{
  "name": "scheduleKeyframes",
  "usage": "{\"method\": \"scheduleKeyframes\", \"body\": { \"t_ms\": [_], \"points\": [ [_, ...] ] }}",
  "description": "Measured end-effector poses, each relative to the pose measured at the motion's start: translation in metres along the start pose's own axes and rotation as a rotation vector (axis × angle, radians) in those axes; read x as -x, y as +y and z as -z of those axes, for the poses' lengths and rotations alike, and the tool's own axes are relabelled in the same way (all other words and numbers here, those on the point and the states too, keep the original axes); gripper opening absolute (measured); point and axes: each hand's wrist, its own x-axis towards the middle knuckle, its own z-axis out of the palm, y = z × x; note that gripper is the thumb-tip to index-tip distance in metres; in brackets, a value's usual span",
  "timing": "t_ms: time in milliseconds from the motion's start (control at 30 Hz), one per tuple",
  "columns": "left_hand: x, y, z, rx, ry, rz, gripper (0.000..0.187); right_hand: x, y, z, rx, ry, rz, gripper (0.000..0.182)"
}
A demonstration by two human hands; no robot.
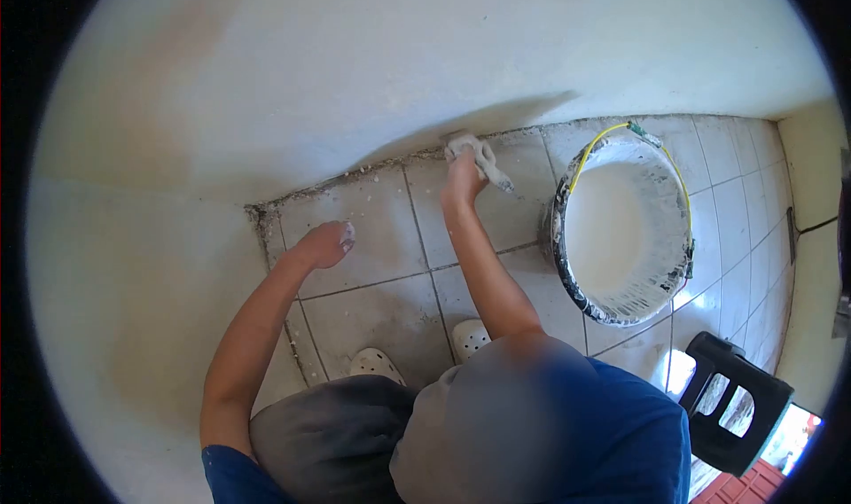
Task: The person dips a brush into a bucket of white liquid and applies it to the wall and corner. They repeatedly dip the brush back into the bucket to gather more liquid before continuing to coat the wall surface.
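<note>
My right hand (463, 181) is closed around a crumpled off-white rag (483, 160) at the foot of the white wall (355, 70), where the wall meets the floor. One end of the rag hangs out to the right. Off to the left, my left hand (326, 244) hovers over the floor tiles (363, 318) with its fingers curled in. Whitish stuff covers those fingertips, and whatever they may hold is hidden. White flecks and crumbs are scattered along the wall's bottom edge (355, 174).
To the right stands a large black bucket (560, 238) with white paint (607, 229) inside and a yellow handle. Behind it is a black plastic stool (740, 406). My pale clogs (377, 362) are on the tiles below me. A second wall (115, 300) rises at left.
</note>
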Motion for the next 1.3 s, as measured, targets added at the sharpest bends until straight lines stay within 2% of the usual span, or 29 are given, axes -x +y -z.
{"method": "scheduleKeyframes", "body": {
  "t_ms": [67,167,233,300,333,400,467,600,667,733,800,900,967,1033,1067,1100,1133,1233,1267,1300],
  "points": [
    [0.002,0.021,0.01,-0.055,-0.022,0.023,0.023,0.035,-0.041,-0.037,-0.118,-0.032,-0.032,0.031],
    [-0.001,0.028,0.009,-0.06,-0.029,0.025,0.025,0.104,-0.126,-0.053,-0.329,-0.449,-0.018,0.033],
    [-0.001,0.03,0.003,-0.068,-0.072,0.038,0.027,0.126,-0.14,-0.056,-0.109,-0.597,0.331,0.033],
    [-0.009,0.034,0.006,-0.124,-0.151,0.064,0.028,0.136,-0.138,-0.061,0.022,-0.546,0.398,0.033],
    [-0.009,0.038,0.007,-0.105,-0.124,0.067,0.029,0.131,-0.121,-0.065,0.086,-0.49,0.395,0.032],
    [-0.007,0.046,0.011,-0.077,-0.06,0.07,0.03,0.103,-0.052,-0.055,0.172,-0.323,0.296,0.03],
    [-0.006,0.056,0.014,-0.124,-0.112,0.037,0.031,0.08,0.012,-0.019,0.235,-0.194,0.235,0.028],
    [0.003,0.058,0.003,-0.129,-0.145,0.001,0.033,0.063,0.058,0.004,0.07,-0.105,0.137,0.024],
    [0.009,0.059,-0.004,-0.141,-0.107,-0.026,0.033,0.107,-0.007,-0.053,-0.22,-0.219,0.022,0.026],
    [0.011,0.06,0.003,-0.141,-0.135,-0.022,0.032,0.16,-0.096,-0.108,-0.334,-0.467,0.046,0.026],
    [0.013,0.057,0.003,-0.122,-0.152,-0.024,0.032,0.199,-0.157,-0.137,-0.509,-0.789,0.101,0.022],
    [0.01,0.046,0.006,-0.106,-0.148,-0.024,0.033,0.234,-0.206,-0.161,-0.585,-0.856,0.211,0.02],
    [0.009,0.045,0.008,-0.118,-0.158,-0.016,0.034,0.206,-0.155,-0.15,-0.005,-0.692,0.399,0.023],
    [0.014,0.055,0.012,-0.173,-0.153,-0.012,0.033,0.177,-0.08,-0.133,0.052,-0.516,0.432,0.028],
    [0.016,0.057,0.015,-0.204,-0.149,-0.005,0.033,0.165,-0.038,-0.113,-0.176,-0.439,0.367,0.031],
    [0.015,0.056,0.015,-0.2,-0.131,-0.004,0.033,0.134,0.013,-0.075,0.279,-0.298,0.452,0.039],
    [0.015,0.056,0.01,-0.191,-0.118,-0.003,0.033,0.091,0.076,-0.03,0.36,-0.388,0.502,0.044],
    [0.02,0.055,0.011,-0.185,-0.103,-0.003,0.034,0.099,0.073,-0.014,0.34,-0.183,0.069,0.043],
    [0.023,0.056,0.01,-0.179,-0.105,-0.004,0.034,0.1,0.071,-0.025,0.134,-0.242,0.035,0.04],
    [0.023,0.054,0.008,-0.171,-0.127,0.002,0.034,0.125,0.036,-0.055,-0.073,-0.294,0.0,0.037]
  ]
}}
